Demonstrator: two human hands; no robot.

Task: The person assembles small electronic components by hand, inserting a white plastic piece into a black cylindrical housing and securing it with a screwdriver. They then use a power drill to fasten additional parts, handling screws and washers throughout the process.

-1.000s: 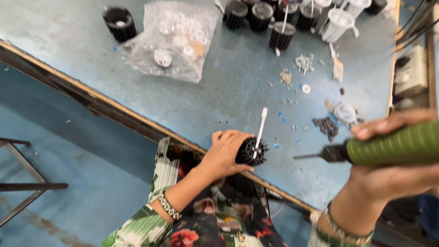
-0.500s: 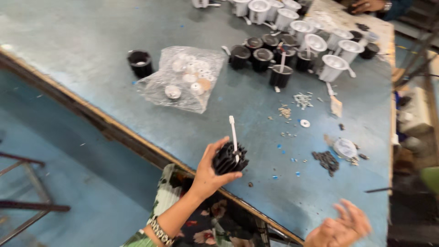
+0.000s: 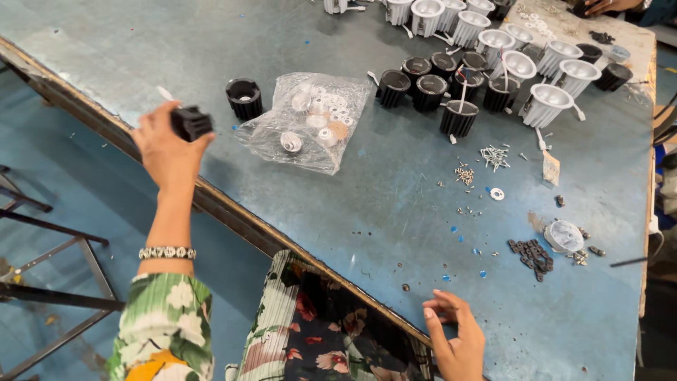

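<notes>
My left hand (image 3: 166, 147) is raised at the table's left edge, shut on a black finned lamp housing (image 3: 191, 123) with a white wire sticking out behind it. Just beyond it on the table stands another black housing (image 3: 244, 98), and to its right lies a clear plastic bag (image 3: 308, 121) of small round parts. My right hand (image 3: 455, 337) rests at the near edge of the blue table (image 3: 395, 212), fingers loosely curled, holding nothing.
Several black housings (image 3: 428, 81) and white housings (image 3: 508, 49) stand at the back. Loose screws (image 3: 495, 156), a white washer (image 3: 498, 193), a pile of black parts (image 3: 533, 255) and a small clear lid (image 3: 563, 236) lie right of centre. Another person's hand (image 3: 606, 5) is at the far edge.
My left hand has carried the black housing from the near table edge to the left. My right hand no longer holds the green power screwdriver and has dropped to the table's near edge.
</notes>
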